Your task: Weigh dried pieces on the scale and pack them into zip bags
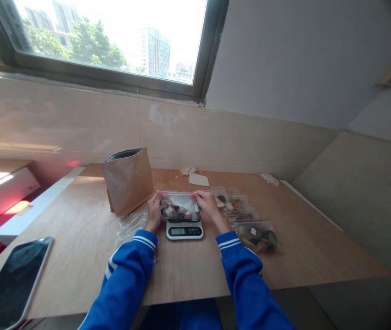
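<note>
Near the middle of the frame, a small clear zip bag (179,207) holding dark and light pieces is held over the platform of a small digital scale (184,228); whether it rests fully on the platform cannot be told. The bag's top left corner is pinched by the left hand (154,211), and its top right corner is pinched by the right hand (208,205), the fingers of both being closed on the plastic edge. Blue sleeves with white stripes are seen running from the hands down to the lower edge of the frame. The scale is set on a wooden table (78,238), with its display facing the lower edge. Just left of the scale, an open brown paper bag (127,181) is stood upright, and crumpled clear plastic (130,227) is seen beside its base. To the right of the scale, several filled zip bags (247,222) are laid in an overlapping row. In the lower left corner, a dark-screened tablet (13,279) is laid at the table's edge. Scraps of paper (198,178) are scattered near the wall, below a window (106,41).
</note>
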A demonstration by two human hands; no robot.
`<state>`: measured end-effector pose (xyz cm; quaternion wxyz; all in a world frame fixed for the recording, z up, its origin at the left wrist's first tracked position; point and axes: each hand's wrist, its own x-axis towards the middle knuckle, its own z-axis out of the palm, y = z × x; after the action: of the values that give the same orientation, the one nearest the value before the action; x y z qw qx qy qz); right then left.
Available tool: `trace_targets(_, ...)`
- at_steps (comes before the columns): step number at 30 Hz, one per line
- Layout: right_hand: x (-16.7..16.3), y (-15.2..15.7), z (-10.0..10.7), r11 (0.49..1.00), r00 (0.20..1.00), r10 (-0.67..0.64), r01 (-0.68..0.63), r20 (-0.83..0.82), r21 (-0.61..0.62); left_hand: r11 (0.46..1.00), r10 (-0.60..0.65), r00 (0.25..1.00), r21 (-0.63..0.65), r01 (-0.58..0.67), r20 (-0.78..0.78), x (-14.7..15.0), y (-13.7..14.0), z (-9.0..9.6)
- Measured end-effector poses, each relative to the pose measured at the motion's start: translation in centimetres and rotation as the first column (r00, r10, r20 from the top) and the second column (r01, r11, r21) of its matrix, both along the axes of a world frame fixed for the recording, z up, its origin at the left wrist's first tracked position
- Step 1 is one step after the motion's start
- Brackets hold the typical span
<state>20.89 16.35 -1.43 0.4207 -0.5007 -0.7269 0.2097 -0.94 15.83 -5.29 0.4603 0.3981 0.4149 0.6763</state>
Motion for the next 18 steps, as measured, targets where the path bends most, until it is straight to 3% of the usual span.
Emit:
trace_targets(4,1.8,-0.3,-0.5,0.984,0.955,-0.178,0.174,-0.238,-0.036,0.973,0.231,0.973,0.001,-0.231,0.023,-1.4,0.7,0.3)
trace_targets(5,2.2,-0.4,-0.2,0.981,0.945,-0.194,0.191,-0.262,-0.037,0.971,0.239,0.971,0.020,-0.239,-0.006,-1.5,0.8,0.3)
trace_targets(9,2.4,-0.7,1.7,0.998,0.976,-0.068,0.069,-0.207,-0.004,0.989,0.127,0.988,0.095,-0.118,-0.093,-0.7,0.8,0.3)
trace_targets(14,1.2,-1.2,3.0,0.999,0.988,0.032,-0.037,-0.149,-0.028,0.982,0.126,0.981,0.158,-0.101,-0.150,0.0,0.9,-0.3)
trace_targets(18,0.1,-2.5,4.4,0.994,0.988,0.089,-0.096,-0.123,-0.053,0.989,0.000,0.984,0.144,0.026,-0.179,0.2,1.0,-0.5)
